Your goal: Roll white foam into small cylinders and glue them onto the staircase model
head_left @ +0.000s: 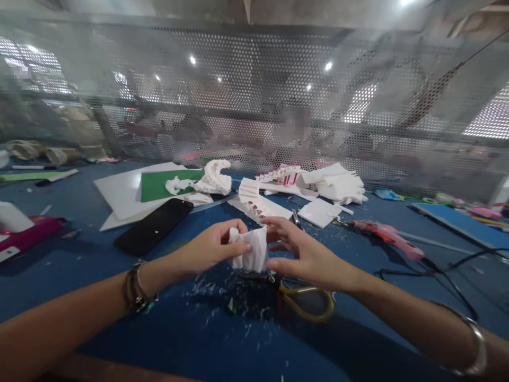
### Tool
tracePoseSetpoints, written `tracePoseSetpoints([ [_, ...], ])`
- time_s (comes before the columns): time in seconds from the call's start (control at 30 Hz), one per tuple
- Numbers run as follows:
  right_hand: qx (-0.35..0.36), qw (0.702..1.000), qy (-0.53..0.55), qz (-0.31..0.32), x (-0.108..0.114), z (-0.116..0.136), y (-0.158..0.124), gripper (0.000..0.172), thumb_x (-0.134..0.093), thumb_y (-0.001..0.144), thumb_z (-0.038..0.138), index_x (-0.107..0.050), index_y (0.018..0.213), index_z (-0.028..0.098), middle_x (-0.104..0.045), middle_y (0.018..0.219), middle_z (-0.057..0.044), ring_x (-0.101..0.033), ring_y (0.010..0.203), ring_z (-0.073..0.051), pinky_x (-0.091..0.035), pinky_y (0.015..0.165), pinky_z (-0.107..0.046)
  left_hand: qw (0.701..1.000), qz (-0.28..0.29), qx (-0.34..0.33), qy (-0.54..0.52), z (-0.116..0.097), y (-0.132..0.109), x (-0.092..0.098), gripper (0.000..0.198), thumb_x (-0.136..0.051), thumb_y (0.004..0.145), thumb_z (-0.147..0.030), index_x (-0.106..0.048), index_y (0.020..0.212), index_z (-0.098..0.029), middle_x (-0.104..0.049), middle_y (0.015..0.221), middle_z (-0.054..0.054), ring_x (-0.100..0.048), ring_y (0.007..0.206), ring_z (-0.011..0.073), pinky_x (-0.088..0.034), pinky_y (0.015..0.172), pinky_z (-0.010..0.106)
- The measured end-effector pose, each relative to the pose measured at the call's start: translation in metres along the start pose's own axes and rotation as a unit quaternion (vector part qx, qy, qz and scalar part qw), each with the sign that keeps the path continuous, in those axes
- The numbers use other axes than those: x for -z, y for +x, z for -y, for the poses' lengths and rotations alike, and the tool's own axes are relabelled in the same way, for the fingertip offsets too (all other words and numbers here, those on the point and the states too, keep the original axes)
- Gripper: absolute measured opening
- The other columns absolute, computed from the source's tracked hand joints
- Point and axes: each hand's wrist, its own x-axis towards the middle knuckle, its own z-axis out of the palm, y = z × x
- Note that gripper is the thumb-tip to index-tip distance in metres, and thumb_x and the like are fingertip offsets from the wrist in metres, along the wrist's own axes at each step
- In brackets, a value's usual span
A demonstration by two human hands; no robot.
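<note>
My left hand [222, 243] pinches a small white pleated piece, maybe paper or cloth [254, 249], between thumb and fingers. My right hand [296, 246] curves beside that piece's right edge. Its fingers are apart, and whether the tips touch the piece I cannot tell. Below both hands lie scissors with yellow handles [326, 313], their blades partly hidden, among white scraps. Just beyond the hands is a white folded strip with small reddish-brown pieces along it [250, 193].
A black phone [155, 225] lies to the left, near white sheets [119, 193] and a green sheet [153, 184]. A pink glue gun [392, 241] with a black cord rests on the right. Behind the blue table [167, 339] stands a perforated metal screen [238, 69].
</note>
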Motion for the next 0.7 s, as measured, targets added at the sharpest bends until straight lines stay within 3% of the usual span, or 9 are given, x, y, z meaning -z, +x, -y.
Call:
tracePoseSetpoints([
  [0.07, -0.013, 0.999, 0.037, -0.024, -0.004, -0.001, 0.008, 0.027, -0.056, 0.070, 0.027, -0.045, 0.092, 0.016, -0.053, 0.077, -0.002, -0.052, 0.069, -0.011, -0.044, 0.063, -0.025, 1.000, -0.015, -0.016, -0.009, -0.002, -0.001, -0.007, 0.020, -0.058, 0.065, -0.029, -0.044, 0.068, -0.016, -0.043, 0.056, -0.007, -0.039, 0.051, 0.0049, -0.030, 0.049, 0.017],
  [0.13, -0.019, 0.998, 0.041, -0.043, -0.002, -0.001, 0.010, 0.012, -0.051, 0.073, 0.026, -0.045, 0.078, 0.016, -0.048, 0.066, 0.002, -0.047, 0.058, -0.008, -0.040, 0.053, -0.021, 0.997, -0.042, -0.036, -0.052, -0.003, -0.002, -0.009, 0.021, -0.059, 0.063, -0.028, -0.044, 0.069, -0.015, -0.043, 0.057, -0.008, -0.039, 0.050, 0.0041, -0.030, 0.048, 0.016],
  [0.27, -0.023, 0.997, 0.030, -0.068, 0.014, -0.001, 0.000, 0.011, -0.049, 0.075, 0.027, -0.045, 0.073, 0.017, -0.042, 0.059, 0.005, -0.039, 0.051, -0.005, -0.032, 0.045, -0.018, 0.983, -0.077, -0.054, -0.156, -0.005, -0.002, -0.005, 0.023, -0.063, 0.057, -0.024, -0.044, 0.066, -0.016, -0.046, 0.054, -0.008, -0.040, 0.045, 0.0031, -0.030, 0.041, 0.015],
  [0.4, -0.034, 0.995, 0.014, -0.094, 0.028, -0.002, -0.012, 0.013, -0.049, 0.075, 0.029, -0.048, 0.079, 0.016, -0.044, 0.060, 0.004, -0.040, 0.051, -0.005, -0.033, 0.045, -0.018, 0.971, -0.100, -0.059, -0.210, -0.011, 0.003, 0.002, 0.021, -0.063, 0.056, -0.017, -0.046, 0.067, -0.016, -0.048, 0.053, -0.007, -0.042, 0.043, 0.0031, -0.033, 0.040, 0.013],
  [0.53, -0.043, 0.992, -0.008, -0.118, 0.037, -0.005, -0.018, 0.017, -0.048, 0.075, 0.032, -0.050, 0.078, 0.015, -0.046, 0.062, 0.003, -0.042, 0.053, -0.006, -0.034, 0.047, -0.018, 0.964, -0.131, -0.054, -0.226, -0.013, 0.010, 0.003, 0.021, -0.063, 0.057, -0.017, -0.043, 0.065, -0.016, -0.047, 0.052, -0.007, -0.040, 0.043, 0.0029, -0.034, 0.039, 0.012],
  [0.7, -0.050, 0.990, -0.038, -0.127, 0.045, -0.010, -0.023, 0.016, -0.047, 0.074, 0.031, -0.050, 0.077, 0.016, -0.048, 0.063, 0.003, -0.043, 0.054, -0.007, -0.034, 0.048, -0.019, 0.970, -0.113, -0.069, -0.203, -0.005, 0.009, 0.008, 0.027, -0.060, 0.058, -0.017, -0.033, 0.056, -0.016, -0.042, 0.057, -0.007, -0.038, 0.047, 0.0023, -0.034, 0.045, 0.013],
])
